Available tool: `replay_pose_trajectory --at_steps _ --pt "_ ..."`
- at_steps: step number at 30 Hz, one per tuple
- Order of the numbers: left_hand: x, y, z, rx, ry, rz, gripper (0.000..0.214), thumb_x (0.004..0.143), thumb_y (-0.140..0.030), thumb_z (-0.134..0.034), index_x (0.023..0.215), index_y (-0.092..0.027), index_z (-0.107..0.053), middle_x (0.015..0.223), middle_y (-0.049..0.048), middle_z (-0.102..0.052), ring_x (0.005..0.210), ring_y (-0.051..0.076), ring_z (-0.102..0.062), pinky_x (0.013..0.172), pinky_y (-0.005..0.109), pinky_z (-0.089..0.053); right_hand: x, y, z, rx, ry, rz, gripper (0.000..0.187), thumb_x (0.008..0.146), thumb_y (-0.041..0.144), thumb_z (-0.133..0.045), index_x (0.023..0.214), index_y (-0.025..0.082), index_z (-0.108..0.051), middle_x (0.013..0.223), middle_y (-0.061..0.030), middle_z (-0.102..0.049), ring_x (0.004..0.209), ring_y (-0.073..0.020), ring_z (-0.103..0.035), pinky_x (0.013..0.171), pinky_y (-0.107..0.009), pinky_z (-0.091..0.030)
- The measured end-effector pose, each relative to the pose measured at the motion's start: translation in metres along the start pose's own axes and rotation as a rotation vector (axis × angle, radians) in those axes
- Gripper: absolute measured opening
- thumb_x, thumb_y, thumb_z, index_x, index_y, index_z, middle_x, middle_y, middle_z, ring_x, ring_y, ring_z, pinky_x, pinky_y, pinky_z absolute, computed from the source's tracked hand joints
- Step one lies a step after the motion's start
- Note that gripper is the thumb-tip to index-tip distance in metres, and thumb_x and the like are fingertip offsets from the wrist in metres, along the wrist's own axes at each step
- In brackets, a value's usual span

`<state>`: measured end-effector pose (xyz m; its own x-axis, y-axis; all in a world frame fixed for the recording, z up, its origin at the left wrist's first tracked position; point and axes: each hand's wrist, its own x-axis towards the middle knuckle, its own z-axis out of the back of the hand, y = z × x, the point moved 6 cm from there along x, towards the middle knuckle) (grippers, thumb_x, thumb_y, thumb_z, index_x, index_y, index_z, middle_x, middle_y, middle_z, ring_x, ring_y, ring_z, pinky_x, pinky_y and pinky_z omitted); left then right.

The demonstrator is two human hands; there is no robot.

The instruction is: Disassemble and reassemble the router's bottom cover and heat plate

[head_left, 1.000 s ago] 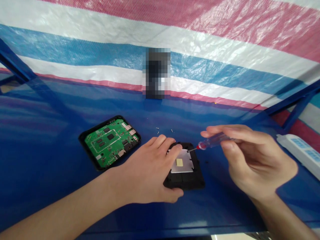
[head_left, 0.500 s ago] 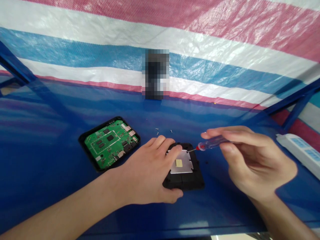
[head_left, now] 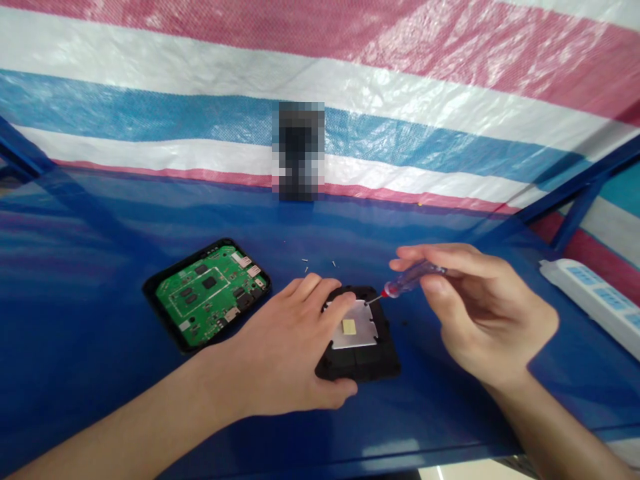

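Note:
My left hand (head_left: pixel 285 343) lies across a black plastic cover (head_left: pixel 370 365), thumb at its near edge and fingers toward the far edge, holding it against the table. Fixed inside the cover is a silver metal plate (head_left: pixel 367 330) bearing a small yellowish pad (head_left: pixel 349 327). My right hand (head_left: pixel 485 317) is closed around a small screwdriver (head_left: pixel 406 280) with a clear purplish handle and red collar. Its tip touches, or nearly touches, the plate's far right corner. To the left, a green circuit board (head_left: pixel 203 293) sits in a black case (head_left: pixel 159 327).
Several tiny screws (head_left: pixel 305 260) lie on the blue table (head_left: pixel 90 280) beyond my left hand. A white power strip (head_left: pixel 595 293) is at the right edge. A pixelated dark object (head_left: pixel 297 160) stands at the back before a striped tarp (head_left: pixel 200 67).
The whole view has shifted slightly, so the table objects appear farther left. My right hand has turned a little, with the screwdriver handle tilted up more. My left hand still holds the cover.

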<state>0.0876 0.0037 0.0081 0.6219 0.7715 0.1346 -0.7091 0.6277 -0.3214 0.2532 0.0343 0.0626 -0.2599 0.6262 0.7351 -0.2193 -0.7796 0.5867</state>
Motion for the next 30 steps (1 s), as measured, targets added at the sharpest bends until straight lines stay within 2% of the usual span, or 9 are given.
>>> replay_pose_trajectory --at_steps 7,13,16,20,22,25,30 --pt "0.002 0.001 0.001 0.003 0.018 0.012 0.069 0.077 -0.052 -0.072 0.132 -0.015 -0.054 0.134 0.0150 -0.058 0.122 0.035 -0.053 0.110 0.051 -0.041 0.003 0.000 -0.001 0.049 -0.008 0.031 0.037 0.080 0.006 -0.077 0.110 0.028 -0.072 0.095 -0.0019 -0.077 0.080 -0.0177 -0.073 0.068 -0.033 -0.064" --pt "0.003 0.000 -0.001 0.007 0.019 0.004 0.073 0.076 -0.051 -0.073 0.135 -0.013 -0.052 0.136 0.0162 -0.057 0.123 0.035 -0.052 0.110 0.053 -0.042 0.003 -0.005 0.000 0.053 -0.038 0.009 0.033 0.081 0.009 -0.077 0.108 0.027 -0.071 0.093 -0.0016 -0.075 0.077 -0.0173 -0.073 0.069 -0.035 -0.064" --pt "0.001 0.001 -0.003 0.023 0.030 0.008 0.074 0.077 -0.051 -0.072 0.136 -0.012 -0.052 0.137 0.0169 -0.056 0.124 0.036 -0.052 0.110 0.055 -0.042 -0.001 -0.009 -0.001 0.036 -0.048 0.001 0.032 0.082 0.011 -0.076 0.109 0.028 -0.071 0.094 -0.0015 -0.076 0.080 -0.0183 -0.074 0.071 -0.036 -0.064" --pt "0.000 0.000 -0.002 0.054 0.054 0.020 0.075 0.075 -0.048 -0.072 0.138 -0.012 -0.051 0.140 0.0181 -0.055 0.127 0.038 -0.051 0.110 0.057 -0.043 -0.002 -0.012 -0.002 0.043 -0.024 0.008 0.040 0.083 0.009 -0.074 0.117 0.030 -0.067 0.102 -0.0015 -0.076 0.085 -0.0186 -0.075 0.072 -0.036 -0.065" --pt "0.001 0.000 -0.001 0.062 0.059 0.032 0.074 0.075 -0.046 -0.072 0.137 -0.013 -0.051 0.141 0.0179 -0.054 0.128 0.038 -0.051 0.109 0.056 -0.044 0.002 -0.011 0.006 0.047 -0.103 0.014 0.040 0.084 0.009 -0.074 0.117 0.029 -0.067 0.101 -0.0009 -0.076 0.081 -0.0168 -0.075 0.069 -0.033 -0.065" --pt "0.002 -0.001 0.001 0.063 0.056 0.047 0.071 0.075 -0.043 -0.072 0.137 -0.015 -0.051 0.143 0.0179 -0.053 0.129 0.038 -0.050 0.109 0.056 -0.045 0.009 -0.013 0.031 0.071 -0.297 -0.008 0.031 0.085 0.010 -0.073 0.111 0.027 -0.070 0.092 0.0013 -0.077 0.074 -0.0132 -0.075 0.067 -0.027 -0.064" --pt "0.001 0.001 0.000 0.056 0.070 0.066 0.070 0.077 -0.042 -0.070 0.138 -0.015 -0.050 0.145 0.0181 -0.052 0.132 0.039 -0.049 0.109 0.059 -0.044 -0.007 -0.032 0.069 0.057 -0.390 -0.152 0.026 0.085 0.011 -0.074 0.107 0.026 -0.072 0.087 0.0012 -0.078 0.071 -0.0130 -0.076 0.068 -0.024 -0.065"
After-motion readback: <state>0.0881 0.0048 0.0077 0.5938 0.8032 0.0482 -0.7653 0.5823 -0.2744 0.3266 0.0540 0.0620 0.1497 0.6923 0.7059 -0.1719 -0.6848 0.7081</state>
